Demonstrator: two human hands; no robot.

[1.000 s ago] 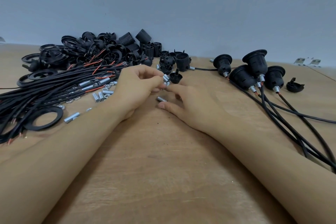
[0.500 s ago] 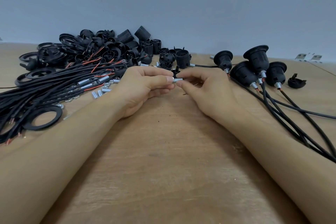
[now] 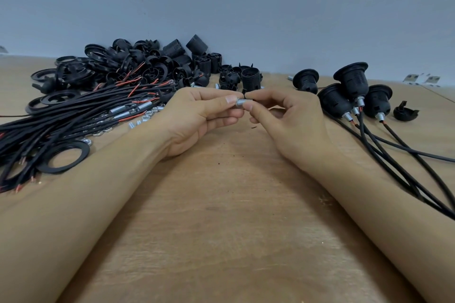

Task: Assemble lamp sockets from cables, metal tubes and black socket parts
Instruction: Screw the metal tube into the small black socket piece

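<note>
So both hands meet over the middle of the wooden table point(image 3: 221, 216): the left hand point(image 3: 197, 115) pinches one short metal tube point(image 3: 240, 102) between thumb and fingers, and the right hand point(image 3: 285, 118) pinches its other end with curled fingertips, along with what looks like a small black part, mostly hidden.

Counting stuff: four assembled sockets point(image 3: 352, 96) on the right, each with a black cable trailing toward the near right edge, three bunched together and touching, one point(image 3: 306, 80) a bit further left. One loose black cap piece point(image 3: 405, 113) sits just right of them. Far left there's a big heap of black socket parts point(image 3: 147, 66), too many to count, and in front of it a thick bundle of black cables point(image 3: 61, 125) with red wire ends. A few silver tubes and nuts point(image 3: 145, 115) are scattered beside the bundle, and one flat black ring point(image 3: 64, 157) lies near the left forearm.

No bins or trays, everything's straight on the table. Plain grey-blue wall point(image 3: 246, 7) behind.
</note>
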